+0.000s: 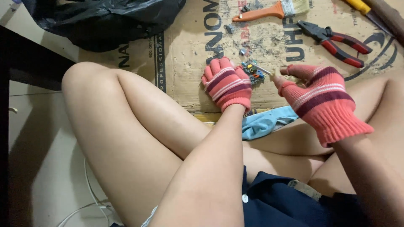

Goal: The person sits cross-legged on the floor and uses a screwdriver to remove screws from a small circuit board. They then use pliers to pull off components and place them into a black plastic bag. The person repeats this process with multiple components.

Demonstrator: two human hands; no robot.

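Flattened cardboard (189, 80) covers the floor at frame centre, where the gloved left hand (227, 84) pins a small circuit board (252, 71) and the right hand (320, 101) apparently pinches a thin tool (264, 70) against it.

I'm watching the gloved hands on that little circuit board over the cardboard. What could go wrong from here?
1. The left hand pins the small circuit board while the right hand brings a thin tool to it; a slip could jab the left fingers.
2. The work sits close to bare legs, so flying bits might hit skin.
3. Debris litters the cardboard; small parts could get lost.
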